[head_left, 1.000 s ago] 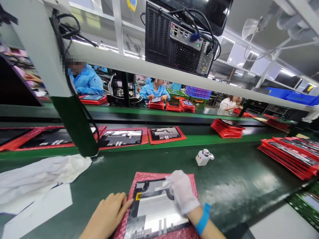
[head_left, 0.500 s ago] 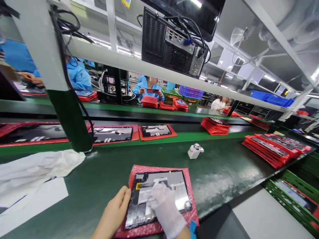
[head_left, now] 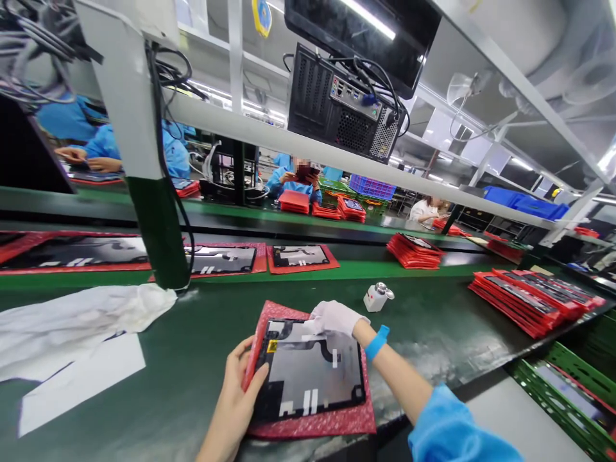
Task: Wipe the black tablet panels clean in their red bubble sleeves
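Over the desk (head_left: 192,359), the left hand (head_left: 237,385) is clasping a thin, probably fragile screen (head_left: 308,372) and the red bubble bag (head_left: 332,422) beneath by their side, likely safest, while the gloved right hand (head_left: 337,317) is touching the far edge, its grip unclear.

Metallic sheen against bubbled plastic and cloth
Looks smooth and silvery across the panel (head_left: 315,372); bumpy and shiny, like plastic, on the red bubble sleeve (head_left: 337,425); matt and clothlike on the glove (head_left: 337,317); crumpled in the white cloth (head_left: 81,317); flat and papery in the sheet (head_left: 86,386); glossy in patches on the desk (head_left: 428,353); metal-bright at the bottle cap (head_left: 381,287).
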### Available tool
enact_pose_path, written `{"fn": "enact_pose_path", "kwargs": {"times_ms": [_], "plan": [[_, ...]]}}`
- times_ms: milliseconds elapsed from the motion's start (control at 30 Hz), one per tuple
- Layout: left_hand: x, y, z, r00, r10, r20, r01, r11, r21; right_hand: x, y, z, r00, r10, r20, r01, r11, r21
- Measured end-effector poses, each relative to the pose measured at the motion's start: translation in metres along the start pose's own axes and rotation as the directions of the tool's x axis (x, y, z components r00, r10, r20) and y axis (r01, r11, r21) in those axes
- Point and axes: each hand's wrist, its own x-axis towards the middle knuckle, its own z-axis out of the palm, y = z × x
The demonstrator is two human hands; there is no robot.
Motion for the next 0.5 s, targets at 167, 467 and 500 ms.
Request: {"fn": "enact_pose_path", "kwargs": {"times_ms": [167,467,500], "plan": [[0.006,-0.004,-0.017,0.989,-0.139,-0.057,0.134,0.987,-0.094,-0.026,-0.006,-0.034,0.990,-0.023,-0.138,0.003,0.990,-0.143],[0.007,-0.001,-0.035,0.819,-0.564,0.107,0.564,0.757,-0.330,-0.079,-0.034,0.067,0.658,-0.360,-0.661,-0.085,0.837,-0.540],[0.005,0.000,-0.035,0.787,-0.599,0.145,0.604,0.701,-0.381,-0.078,-0.036,0.091,0.670,-0.377,-0.640,0.000,0.861,-0.508]]}}
